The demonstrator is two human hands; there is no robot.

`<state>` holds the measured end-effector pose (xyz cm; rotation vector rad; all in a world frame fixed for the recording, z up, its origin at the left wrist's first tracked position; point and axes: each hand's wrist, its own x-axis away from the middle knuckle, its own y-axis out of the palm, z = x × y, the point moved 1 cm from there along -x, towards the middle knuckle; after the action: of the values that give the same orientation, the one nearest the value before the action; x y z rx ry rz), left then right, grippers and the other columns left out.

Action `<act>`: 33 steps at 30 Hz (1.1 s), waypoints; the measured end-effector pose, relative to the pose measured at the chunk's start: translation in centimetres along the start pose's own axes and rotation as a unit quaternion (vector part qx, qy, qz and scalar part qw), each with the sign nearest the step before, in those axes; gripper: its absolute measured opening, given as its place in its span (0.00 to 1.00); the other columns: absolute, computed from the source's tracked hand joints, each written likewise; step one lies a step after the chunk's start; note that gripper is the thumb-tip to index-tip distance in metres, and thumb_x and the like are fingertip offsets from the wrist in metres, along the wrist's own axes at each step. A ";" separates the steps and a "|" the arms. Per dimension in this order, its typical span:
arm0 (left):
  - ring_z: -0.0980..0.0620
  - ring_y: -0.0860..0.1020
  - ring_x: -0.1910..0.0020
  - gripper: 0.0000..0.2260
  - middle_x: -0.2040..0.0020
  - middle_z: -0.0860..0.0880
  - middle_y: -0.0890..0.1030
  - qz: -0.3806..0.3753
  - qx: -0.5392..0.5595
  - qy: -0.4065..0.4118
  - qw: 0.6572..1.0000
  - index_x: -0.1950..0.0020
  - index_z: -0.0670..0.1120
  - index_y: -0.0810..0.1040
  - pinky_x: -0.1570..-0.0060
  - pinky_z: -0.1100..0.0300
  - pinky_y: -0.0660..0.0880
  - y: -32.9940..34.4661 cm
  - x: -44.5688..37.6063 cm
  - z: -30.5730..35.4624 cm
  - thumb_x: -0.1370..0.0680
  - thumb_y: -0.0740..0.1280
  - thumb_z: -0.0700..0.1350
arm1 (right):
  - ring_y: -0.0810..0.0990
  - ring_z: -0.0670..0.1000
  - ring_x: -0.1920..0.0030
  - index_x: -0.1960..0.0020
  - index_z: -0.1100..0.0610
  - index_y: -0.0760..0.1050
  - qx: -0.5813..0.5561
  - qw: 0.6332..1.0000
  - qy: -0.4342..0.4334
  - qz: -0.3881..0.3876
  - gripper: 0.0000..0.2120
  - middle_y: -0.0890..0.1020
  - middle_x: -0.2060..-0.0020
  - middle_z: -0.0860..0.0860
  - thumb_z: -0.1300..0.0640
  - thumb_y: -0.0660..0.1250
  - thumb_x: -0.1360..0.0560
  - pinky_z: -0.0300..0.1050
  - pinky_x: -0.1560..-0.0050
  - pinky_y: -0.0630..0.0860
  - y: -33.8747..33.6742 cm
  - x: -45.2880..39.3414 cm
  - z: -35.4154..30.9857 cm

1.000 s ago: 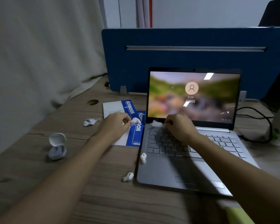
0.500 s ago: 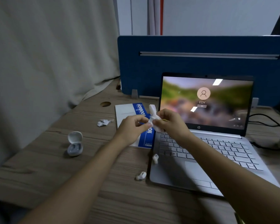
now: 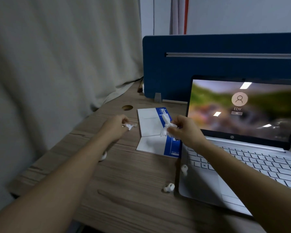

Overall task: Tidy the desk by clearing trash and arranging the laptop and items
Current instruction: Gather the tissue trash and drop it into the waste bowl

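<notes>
Wooden desk (image 3: 128, 190), centre and lower frame; near edge cut off at the bottom. Left hand (image 3: 113, 126), centre-left, fingers curled onto a small crumpled paper scrap (image 3: 129, 126) lying on the desk beside the notebook; whether the scrap is lifted cannot be told through blur. Right hand (image 3: 183, 130), centre, pinching a wad of white crumpled paper (image 3: 165, 126) held above the notebook. Notebook (image 3: 151, 132), white with a blue band, flat on the desk just left of the laptop; its title lettering partly covered by the wad and hand. Laptop (image 3: 242, 148), silver, open, lock screen lit, centre-right; right side cut off by the frame edge, keyboard partly hidden under the right forearm. One white earbud (image 3: 184, 169) on the laptop's left palm rest; a second earbud (image 3: 169, 187) on the desk just beside the laptop's front left corner. A white rounded object (image 3: 103, 156) mostly hidden behind the left forearm, not identifiable. Blue divider panel (image 3: 208, 64) behind the laptop; pale curtain (image 3: 57, 64) fills the upper left.
</notes>
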<state>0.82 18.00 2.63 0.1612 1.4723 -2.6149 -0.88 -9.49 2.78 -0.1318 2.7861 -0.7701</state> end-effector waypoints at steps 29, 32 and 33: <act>0.51 0.84 0.54 0.09 0.54 0.49 0.86 -0.155 0.408 0.000 0.900 0.48 0.49 0.81 0.59 0.63 0.79 3.5 1.4 8.3 0.26 0.74 0.42 | 0.81 0.51 0.63 0.52 0.59 0.79 -0.074 0.997 0.014 0.012 0.04 0.83 0.60 0.55 0.59 0.68 0.23 0.43 0.63 0.78 0.0 -0.2 -0.5; 0.52 0.84 0.51 0.13 0.52 0.48 0.85 -0.193 0.464 -0.007 0.864 0.41 0.48 0.78 0.57 0.62 0.79 4.1 2.6 9.6 0.24 0.71 0.39 | 0.81 0.51 0.62 0.52 0.58 0.80 -0.094 0.995 0.005 0.012 0.04 0.83 0.60 0.55 0.59 0.66 0.22 0.40 0.64 0.78 -0.7 1.0 -0.7; 0.52 0.84 0.51 0.13 0.51 0.47 0.85 -0.199 0.477 -0.008 0.856 0.40 0.47 0.77 0.57 0.62 0.79 4.3 2.9 9.8 0.24 0.70 0.39 | 0.81 0.52 0.61 0.53 0.58 0.80 -0.102 0.995 0.004 0.013 0.05 0.83 0.60 0.56 0.60 0.66 0.21 0.40 0.64 0.78 -1.1 1.4 -0.7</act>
<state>-1.56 7.15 3.60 -0.0885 0.0497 -3.4129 -2.36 -10.26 3.61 -0.1295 2.8627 -0.4797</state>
